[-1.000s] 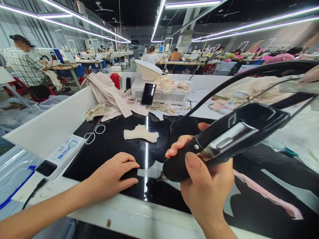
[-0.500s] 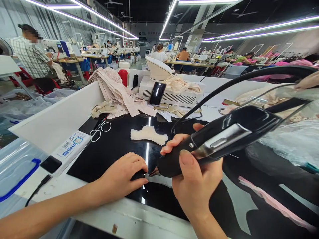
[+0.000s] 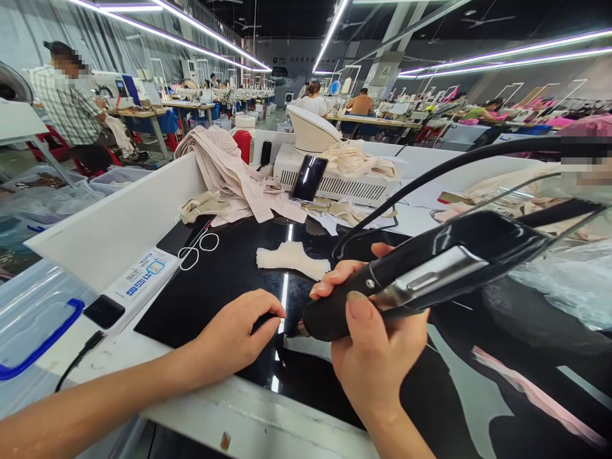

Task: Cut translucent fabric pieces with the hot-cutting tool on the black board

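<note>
My right hand (image 3: 377,344) is wrapped around a black corded handheld tool with a silver lever (image 3: 430,274); it looks like electric scissors. Its small metal tip (image 3: 302,328) points left, partly hidden behind the rounded housing. Just left of that tip, my left hand (image 3: 243,331) rests low over the shiny black surface (image 3: 205,306), thumb and forefinger brought together in a pinch. Whatever lies between them cannot be made out. A pale grey strip (image 3: 308,346) lies below the tool, and a cream shaped fabric piece (image 3: 292,258) lies farther back.
Beige fabric strips (image 3: 224,172) are heaped at the back beside a phone (image 3: 310,178) and a vented white machine (image 3: 344,189). On the right are a grey shape (image 3: 471,382), a pink strip (image 3: 535,389) and clear plastic (image 3: 564,274). The tool's cable (image 3: 430,172) arches overhead.
My left thumb has risen towards the forefinger, narrowing the gap between them. The right hand still grips the tool. The whole view has shifted slightly.
</note>
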The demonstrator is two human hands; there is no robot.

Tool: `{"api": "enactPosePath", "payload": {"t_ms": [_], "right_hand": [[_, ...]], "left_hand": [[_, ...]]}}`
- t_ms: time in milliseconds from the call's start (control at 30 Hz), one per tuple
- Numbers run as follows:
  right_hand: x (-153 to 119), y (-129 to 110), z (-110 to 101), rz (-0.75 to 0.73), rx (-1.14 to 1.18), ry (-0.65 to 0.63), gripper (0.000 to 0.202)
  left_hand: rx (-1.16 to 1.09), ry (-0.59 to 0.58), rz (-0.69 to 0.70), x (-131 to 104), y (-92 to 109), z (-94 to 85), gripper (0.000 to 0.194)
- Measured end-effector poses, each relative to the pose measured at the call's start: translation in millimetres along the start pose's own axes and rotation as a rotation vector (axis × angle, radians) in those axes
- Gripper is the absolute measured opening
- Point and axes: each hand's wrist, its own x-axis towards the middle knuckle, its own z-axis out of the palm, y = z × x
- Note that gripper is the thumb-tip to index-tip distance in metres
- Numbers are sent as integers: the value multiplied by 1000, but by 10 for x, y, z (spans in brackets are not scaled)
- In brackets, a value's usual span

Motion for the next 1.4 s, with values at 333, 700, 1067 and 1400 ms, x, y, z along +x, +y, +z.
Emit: {"api": "enactPosePath", "payload": {"t_ms": [333,700,1067,1400], "right_hand": [[-22,-50,25,35,-17,58,44],[-59,-83,28,59,-12,33,43],[149,-348,-255,14,-91,205,42],[113,-257,-289,-3,-107,179,38]], "left_hand": [[20,3,17,12,-13,15,15],[103,-45,154,12,-36,14,21],[187,-320,361,44,101,-102,25],[94,-541,319,418,115,-107,57]]}}
